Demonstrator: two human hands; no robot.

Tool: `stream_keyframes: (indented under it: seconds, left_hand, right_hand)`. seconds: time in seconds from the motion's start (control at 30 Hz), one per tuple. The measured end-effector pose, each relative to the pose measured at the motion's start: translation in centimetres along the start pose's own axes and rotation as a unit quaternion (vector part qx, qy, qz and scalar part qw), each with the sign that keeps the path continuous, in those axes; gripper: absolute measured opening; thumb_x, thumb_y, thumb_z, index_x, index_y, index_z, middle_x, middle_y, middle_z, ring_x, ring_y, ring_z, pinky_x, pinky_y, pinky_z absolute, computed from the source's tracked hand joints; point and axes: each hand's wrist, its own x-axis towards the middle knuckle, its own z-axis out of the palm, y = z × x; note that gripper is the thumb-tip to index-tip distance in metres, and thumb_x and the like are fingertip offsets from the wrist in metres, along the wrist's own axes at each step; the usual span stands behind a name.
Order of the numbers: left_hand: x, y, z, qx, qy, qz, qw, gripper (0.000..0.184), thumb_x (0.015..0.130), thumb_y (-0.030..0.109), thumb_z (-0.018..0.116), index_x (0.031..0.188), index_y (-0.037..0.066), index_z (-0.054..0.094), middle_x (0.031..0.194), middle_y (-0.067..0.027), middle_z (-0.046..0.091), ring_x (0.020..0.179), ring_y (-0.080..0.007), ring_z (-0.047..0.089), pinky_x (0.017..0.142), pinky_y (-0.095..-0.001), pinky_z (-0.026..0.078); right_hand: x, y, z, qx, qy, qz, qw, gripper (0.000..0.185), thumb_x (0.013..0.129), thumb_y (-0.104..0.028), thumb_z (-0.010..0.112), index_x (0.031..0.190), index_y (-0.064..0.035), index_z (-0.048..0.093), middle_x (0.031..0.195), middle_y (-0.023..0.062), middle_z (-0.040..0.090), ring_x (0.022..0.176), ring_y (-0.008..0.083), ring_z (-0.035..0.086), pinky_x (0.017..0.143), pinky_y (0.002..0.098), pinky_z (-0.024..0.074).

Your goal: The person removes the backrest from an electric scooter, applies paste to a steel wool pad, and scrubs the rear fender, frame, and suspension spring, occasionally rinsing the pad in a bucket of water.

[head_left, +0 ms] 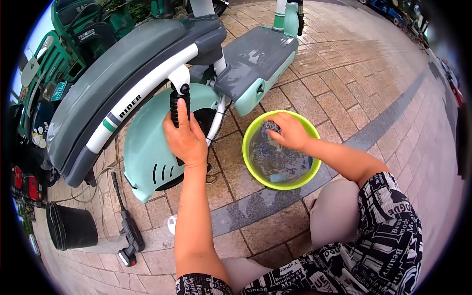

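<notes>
Wringing belonged over the lime-green plastic basin (287, 186): right hand (291, 132) clutched mottled grey wad (272, 127); left hand (187, 142) touched ribbed black spring (174, 104), grip unclear.

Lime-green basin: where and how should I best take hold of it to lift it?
I'd grip the lime-green basin by its rim, at opposite points left and right, reaching down from the near side. The round rim stands above the murky water inside, and the basin is wide, so opposite holds should help keep it level.
</notes>
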Motion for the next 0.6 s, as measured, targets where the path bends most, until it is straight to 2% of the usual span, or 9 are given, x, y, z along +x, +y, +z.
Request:
stream_keyframes:
  seconds: [0.1, 0.23, 0.33, 0.37, 0.43, 0.47, 0.53, 0.57, 0.6]
  left_hand:
    - [-0.1, 0.1, -0.1, -0.005, -0.009, -0.018, 1.0, 0.061, 0.09, 0.011, 0.068, 0.146, 0.022, 0.047, 0.119, -0.0177, 0.057, 0.1, -0.0382, 0.059, 0.083, -0.0438, 0.05]
    - [0.0, 0.0, -0.2, 0.005, -0.014, -0.011, 1.0, 0.06, 0.089, 0.011, 0.067, 0.145, 0.02, 0.048, 0.118, -0.0185, 0.057, 0.099, -0.0383, 0.059, 0.082, -0.0438, 0.05]
    - [-0.1, 0.1, 0.0, 0.016, -0.005, -0.012, 1.0, 0.059, 0.089, 0.012, 0.067, 0.145, 0.02, 0.048, 0.117, -0.0187, 0.058, 0.097, -0.0384, 0.06, 0.079, -0.044, 0.051]
    - [-0.1, 0.0, 0.1, 0.016, -0.005, -0.015, 1.0, 0.059, 0.089, 0.012, 0.067, 0.145, 0.02, 0.048, 0.117, -0.0187, 0.058, 0.097, -0.0384, 0.06, 0.079, -0.044, 0.051]
    - [-0.1, 0.2, 0.3, 0.024, 0.01, -0.01, 1.0, 0.058, 0.09, 0.014, 0.067, 0.144, 0.02, 0.048, 0.115, -0.0182, 0.058, 0.095, -0.0384, 0.061, 0.077, -0.0443, 0.051]
    - [0.1, 0.1, 0.5, 0.024, 0.013, -0.015, 1.0, 0.058, 0.09, 0.014, 0.067, 0.144, 0.02, 0.048, 0.115, -0.0182, 0.058, 0.095, -0.0384, 0.061, 0.077, -0.0443, 0.051]
    - [-0.2, 0.2, 0.4, 0.027, 0.007, -0.025, 0.999, 0.058, 0.09, 0.015, 0.067, 0.144, 0.021, 0.048, 0.117, -0.0186, 0.059, 0.097, -0.0386, 0.061, 0.078, -0.0441, 0.052]
    - [0.0, 0.2, 0.6, 0.026, 0.01, -0.029, 0.999, 0.058, 0.09, 0.015, 0.067, 0.144, 0.021, 0.048, 0.117, -0.0186, 0.059, 0.097, -0.0386, 0.061, 0.078, -0.0441, 0.052]
    - [-0.1, 0.2, 0.5, 0.023, 0.013, -0.021, 0.999, 0.058, 0.09, 0.015, 0.067, 0.144, 0.022, 0.048, 0.119, -0.0189, 0.059, 0.099, -0.0387, 0.061, 0.078, -0.0439, 0.052]
  right_hand:
    - [8.5, -3.3, -1.9, 0.119, 0.186, -0.058, 0.974, 0.039, 0.089, -0.018, 0.067, 0.126, -0.008, 0.059, 0.116, 0.0166, 0.062, 0.114, 0.0344, 0.058, 0.099, 0.0413, 0.0458]
    - [20.2, -7.2, -3.9, 0.376, 0.292, 0.049, 0.878, 0.048, 0.09, -0.012, 0.062, 0.136, -0.004, 0.052, 0.134, 0.02, 0.057, 0.125, 0.0361, 0.053, 0.106, 0.0404, 0.0409]
    - [23.5, -5.2, 0.8, 0.323, 0.29, 0.041, 0.9, 0.051, 0.088, -0.007, 0.059, 0.138, -0.0039, 0.051, 0.138, 0.0217, 0.055, 0.128, 0.0373, 0.052, 0.107, 0.0418, 0.0402]
    - [22.2, -3.2, 4.1, 0.175, 0.321, 0.002, 0.931, 0.053, 0.087, -0.004, 0.058, 0.139, -0.0044, 0.05, 0.136, 0.0226, 0.056, 0.127, 0.0391, 0.052, 0.107, 0.044, 0.0396]
    - [19.4, -0.3, 4.3, 0.024, 0.209, -0.054, 0.976, 0.053, 0.086, -0.003, 0.058, 0.138, -0.0014, 0.049, 0.133, 0.0248, 0.057, 0.124, 0.0424, 0.053, 0.105, 0.0459, 0.0419]
    - [20.0, -1.1, 2.8, 0.021, 0.206, -0.058, 0.977, 0.053, 0.086, -0.003, 0.058, 0.138, -0.0014, 0.049, 0.133, 0.0248, 0.057, 0.124, 0.0424, 0.053, 0.105, 0.0459, 0.0419]
    - [20.4, -3.2, -1.4, 0.1, 0.04, 0.07, 0.992, 0.048, 0.086, -0.003, 0.058, 0.133, 0.0026, 0.051, 0.129, 0.027, 0.057, 0.118, 0.0448, 0.055, 0.099, 0.0478, 0.0454]
    - [20.9, -3.7, -1.6, 0.095, 0.038, 0.068, 0.992, 0.048, 0.086, -0.003, 0.058, 0.133, 0.0026, 0.051, 0.129, 0.027, 0.057, 0.118, 0.0448, 0.055, 0.099, 0.0478, 0.0454]
    - [21.4, -4.7, -1.1, 0.1, 0.132, 0.068, 0.984, 0.045, 0.085, -0.004, 0.058, 0.13, 0.0039, 0.052, 0.128, 0.028, 0.057, 0.115, 0.0458, 0.056, 0.097, 0.049, 0.0465]
